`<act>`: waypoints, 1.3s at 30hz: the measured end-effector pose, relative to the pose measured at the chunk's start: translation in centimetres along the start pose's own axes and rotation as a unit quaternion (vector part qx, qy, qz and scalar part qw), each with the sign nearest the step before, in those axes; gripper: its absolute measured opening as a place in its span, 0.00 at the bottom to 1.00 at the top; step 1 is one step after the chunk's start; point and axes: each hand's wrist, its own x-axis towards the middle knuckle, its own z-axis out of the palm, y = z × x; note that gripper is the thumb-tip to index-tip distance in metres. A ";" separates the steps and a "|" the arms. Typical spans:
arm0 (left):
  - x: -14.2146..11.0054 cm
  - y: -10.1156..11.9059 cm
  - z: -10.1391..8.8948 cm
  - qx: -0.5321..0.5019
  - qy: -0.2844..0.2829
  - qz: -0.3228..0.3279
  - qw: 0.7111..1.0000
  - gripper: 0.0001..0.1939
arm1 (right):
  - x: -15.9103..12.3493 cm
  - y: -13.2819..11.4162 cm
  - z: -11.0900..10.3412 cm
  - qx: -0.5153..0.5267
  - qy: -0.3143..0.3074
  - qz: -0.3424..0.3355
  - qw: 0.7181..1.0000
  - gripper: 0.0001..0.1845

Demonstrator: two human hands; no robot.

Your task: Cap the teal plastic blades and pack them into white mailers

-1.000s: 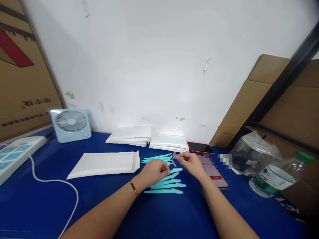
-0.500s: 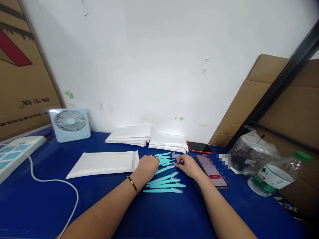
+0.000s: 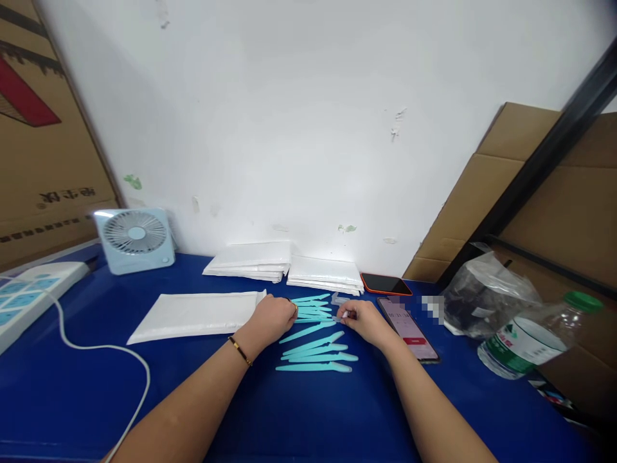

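My left hand, with a bracelet at the wrist, is closed around the handle end of a teal eyebrow razor. My right hand pinches a small clear blade cap at the razor's other end. Whether the cap sits fully on the blade is too small to tell. Several more teal eyebrow razors lie fanned out on the blue table, both nearer to me and just beyond the held one. A few loose clear caps rest beyond my right fingers.
A white padded envelope lies left of my hand. Stacks of white envelopes stand by the wall. Two phones, a plastic bag and a bottle are right. A fan, power strip and cable are left.
My left hand has shifted a little to the left, uncovering more of the razors. My right hand stays at nearly the same spot, with its fingertips at the razor's end.
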 end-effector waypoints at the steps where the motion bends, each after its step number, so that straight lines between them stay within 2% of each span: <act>1: 0.0 0.1 0.0 -0.004 0.000 0.004 1.000 0.10 | 0.0 -0.1 0.1 0.008 -0.003 -0.005 1.000 0.07; 5: 0.0 1.1 0.1 -0.026 -0.005 0.040 0.999 0.11 | -0.2 -1.0 0.2 0.045 -0.031 -0.027 0.998 0.07; 8: 0.0 1.6 0.2 -0.062 -0.009 0.063 0.996 0.11 | -0.4 -1.1 -0.7 0.062 -0.069 -0.032 0.995 0.07; 10: 0.1 1.5 0.4 -0.083 -0.004 0.059 0.995 0.08 | -0.5 -0.7 -1.6 0.039 -0.040 -0.005 0.998 0.08; 13: 0.2 0.8 0.7 -0.071 0.020 0.034 0.997 0.08 | -0.3 0.3 -2.5 -0.030 0.058 0.056 0.996 0.08; 15: 0.3 0.4 0.9 -0.049 0.027 0.032 0.998 0.08 | -0.1 0.9 -2.5 -0.059 0.076 0.070 0.993 0.08; 21: 0.1 1.0 1.3 -0.024 0.032 0.072 0.997 0.11 | 0.4 1.1 -1.0 -0.067 0.038 0.016 0.997 0.06; 26: -0.1 1.5 1.1 -0.017 0.020 0.084 0.996 0.13 | 0.2 0.9 -1.2 -0.006 -0.009 -0.011 1.000 0.04; 30: 0.0 1.8 1.1 -0.036 0.017 0.088 0.995 0.15 | 0.3 0.5 -0.6 0.032 -0.024 -0.049 0.998 0.05; 34: -0.2 2.3 1.5 -0.077 0.024 0.130 0.988 0.15 | 0.5 -0.2 0.3 0.033 -0.027 -0.070 0.997 0.06; 39: -0.5 2.3 1.6 -0.107 0.009 0.150 0.983 0.15 | 0.0 -0.3 -0.8 0.029 -0.074 -0.081 0.994 0.06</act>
